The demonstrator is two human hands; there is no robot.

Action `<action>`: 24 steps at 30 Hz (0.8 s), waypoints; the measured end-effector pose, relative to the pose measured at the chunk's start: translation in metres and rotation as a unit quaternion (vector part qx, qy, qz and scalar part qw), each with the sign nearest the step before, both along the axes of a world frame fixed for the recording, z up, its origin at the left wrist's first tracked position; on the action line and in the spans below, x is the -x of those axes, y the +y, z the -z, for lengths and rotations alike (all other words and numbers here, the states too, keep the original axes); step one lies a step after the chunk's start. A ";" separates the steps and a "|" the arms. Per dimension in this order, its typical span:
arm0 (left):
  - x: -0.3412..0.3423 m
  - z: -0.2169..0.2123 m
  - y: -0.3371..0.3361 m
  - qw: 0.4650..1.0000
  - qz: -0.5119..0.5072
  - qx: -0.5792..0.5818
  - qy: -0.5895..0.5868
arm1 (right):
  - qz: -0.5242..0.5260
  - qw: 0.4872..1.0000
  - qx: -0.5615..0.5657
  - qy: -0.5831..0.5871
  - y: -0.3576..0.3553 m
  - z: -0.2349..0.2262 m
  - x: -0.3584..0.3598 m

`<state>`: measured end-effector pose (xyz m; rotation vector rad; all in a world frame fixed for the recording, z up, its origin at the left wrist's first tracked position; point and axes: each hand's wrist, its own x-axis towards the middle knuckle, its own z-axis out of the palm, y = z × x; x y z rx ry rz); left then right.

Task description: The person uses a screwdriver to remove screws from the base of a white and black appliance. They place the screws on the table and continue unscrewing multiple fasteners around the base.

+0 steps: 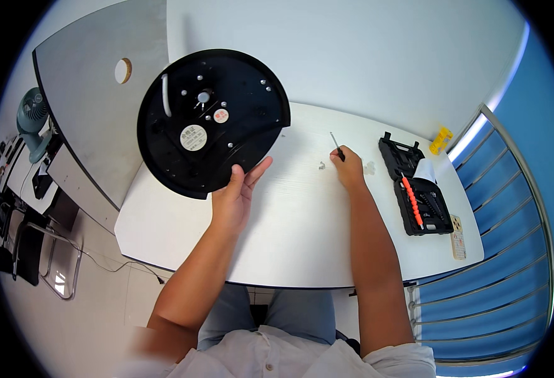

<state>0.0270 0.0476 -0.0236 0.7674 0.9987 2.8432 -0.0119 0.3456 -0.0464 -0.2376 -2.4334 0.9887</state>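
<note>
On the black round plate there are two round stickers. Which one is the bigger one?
The white sticker is the bigger one. It sits lower on the black round plate, toward its left side. The smaller sticker is reddish and lies nearer the centre hub.

Two round labels on the black disc (213, 120) — a bigger white label (193, 137), a small red-white label (221, 116)

Round black disc (211, 120) held tilted above white table; small screwdriver (335, 144) upright beside screws.
</note>
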 end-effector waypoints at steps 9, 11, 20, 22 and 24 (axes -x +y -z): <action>-0.001 -0.003 -0.001 1.000 0.000 0.009 0.009 | -0.004 0.996 0.078 0.040 -0.017 -0.007 0.003; -0.001 -0.004 -0.001 1.000 0.001 0.013 0.009 | -0.003 0.994 0.093 0.051 -0.020 -0.010 0.002; -0.003 -0.007 0.005 0.999 -0.035 -0.015 0.002 | -0.093 0.943 0.194 0.253 -0.113 -0.100 -0.055; 0.000 0.005 0.004 1.000 0.001 0.011 -0.001 | -0.274 0.929 0.050 0.242 -0.154 -0.116 -0.083; 0.003 0.021 0.005 0.997 -0.004 0.071 -0.020 | -0.346 0.904 -0.094 0.233 -0.187 -0.120 -0.093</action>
